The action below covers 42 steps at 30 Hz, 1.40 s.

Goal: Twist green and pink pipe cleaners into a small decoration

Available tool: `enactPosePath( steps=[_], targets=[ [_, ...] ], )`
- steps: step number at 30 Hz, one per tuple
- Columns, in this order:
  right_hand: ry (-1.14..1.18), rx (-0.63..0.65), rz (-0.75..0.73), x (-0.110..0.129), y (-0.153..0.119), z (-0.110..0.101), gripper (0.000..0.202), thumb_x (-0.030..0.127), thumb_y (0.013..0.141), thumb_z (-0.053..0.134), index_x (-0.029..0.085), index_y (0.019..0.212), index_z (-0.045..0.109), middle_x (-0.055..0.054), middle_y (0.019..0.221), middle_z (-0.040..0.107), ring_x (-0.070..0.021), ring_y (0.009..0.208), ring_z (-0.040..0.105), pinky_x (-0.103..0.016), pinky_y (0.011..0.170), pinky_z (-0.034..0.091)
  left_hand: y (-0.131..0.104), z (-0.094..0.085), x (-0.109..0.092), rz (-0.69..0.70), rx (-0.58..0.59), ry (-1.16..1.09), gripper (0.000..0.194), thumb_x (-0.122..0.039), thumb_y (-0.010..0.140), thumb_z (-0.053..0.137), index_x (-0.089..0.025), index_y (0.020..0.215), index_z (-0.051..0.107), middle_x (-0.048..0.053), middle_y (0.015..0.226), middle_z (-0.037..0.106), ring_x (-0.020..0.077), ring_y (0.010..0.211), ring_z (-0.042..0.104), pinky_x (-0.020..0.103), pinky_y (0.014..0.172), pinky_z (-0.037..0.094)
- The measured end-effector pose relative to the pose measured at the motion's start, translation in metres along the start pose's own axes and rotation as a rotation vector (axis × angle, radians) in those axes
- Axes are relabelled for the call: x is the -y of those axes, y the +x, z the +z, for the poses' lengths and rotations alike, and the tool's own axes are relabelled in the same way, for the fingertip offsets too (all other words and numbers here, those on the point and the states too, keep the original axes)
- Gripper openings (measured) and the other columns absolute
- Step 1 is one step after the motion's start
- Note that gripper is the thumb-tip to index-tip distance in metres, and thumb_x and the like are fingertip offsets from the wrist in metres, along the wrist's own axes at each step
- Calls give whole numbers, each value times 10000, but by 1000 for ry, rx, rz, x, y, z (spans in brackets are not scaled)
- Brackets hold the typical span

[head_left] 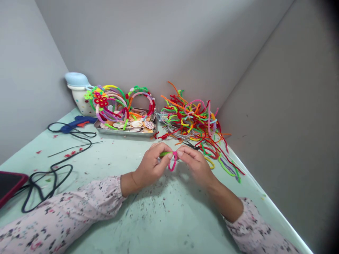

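Both hands are positioned above the center of the worktop [169, 218], fingertips nearly meeting. The left hand [153, 162] grips a green stem [164, 154] between thumb and fingers. The right hand [196, 164] pinches a pink fuzzy loop [172, 165] at its upper end; the loop hangs downward between the hands, adjoining the green stem. Beyond the left hand, a metal tray [124, 133] carries seashells [137, 124] and several multicolored fuzzy rings [141, 91], one group fitted with a red flower [101, 100]. Behind the tray's left end stands a white container [82, 101] with a blue lid [76, 79]. A blue glue gun [76, 122] lies left of the tray, near a looped black cord [55, 171]. To the right of the tray is a tangled pile of fuzzy stems [194, 118]. Black-bladed scissors [190, 145] lie at the pile's near edge, just beyond the right hand. A red-edged device [10, 185] occupies the left side.
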State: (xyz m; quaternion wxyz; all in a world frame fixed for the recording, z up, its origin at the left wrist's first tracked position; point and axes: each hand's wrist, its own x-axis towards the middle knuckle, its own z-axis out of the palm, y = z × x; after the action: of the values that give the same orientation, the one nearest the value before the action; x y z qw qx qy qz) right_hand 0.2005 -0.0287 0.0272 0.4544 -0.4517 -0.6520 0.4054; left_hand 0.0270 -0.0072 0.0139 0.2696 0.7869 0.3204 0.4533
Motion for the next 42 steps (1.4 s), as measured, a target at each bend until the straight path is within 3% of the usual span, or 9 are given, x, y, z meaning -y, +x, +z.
enactPosePath(
  steps=[28,37,42],
  targets=[
    [11,-4,24,4,0,-1,259,379,862,515,185,693,550,25,672,478,-128,659,442,-263,654,363,0,-1,-1,-8,41,-19,158,-308,893,479,-174,834,538,17,766,564,154,741,515,283,698,412],
    [-76,125,23,12,1,-6,272,357,900,461,179,722,563,14,726,497,-138,726,463,-272,701,351,3,-3,-4,39,64,15,242,-301,918,417,-172,739,518,8,691,523,149,698,481,288,696,372],
    [-76,129,23,13,1,-6,274,346,895,466,174,697,543,19,695,468,-131,696,441,-266,681,342,3,-4,-2,92,70,16,225,-285,920,426,-169,754,524,4,693,505,146,706,469,291,714,360]
  ],
)
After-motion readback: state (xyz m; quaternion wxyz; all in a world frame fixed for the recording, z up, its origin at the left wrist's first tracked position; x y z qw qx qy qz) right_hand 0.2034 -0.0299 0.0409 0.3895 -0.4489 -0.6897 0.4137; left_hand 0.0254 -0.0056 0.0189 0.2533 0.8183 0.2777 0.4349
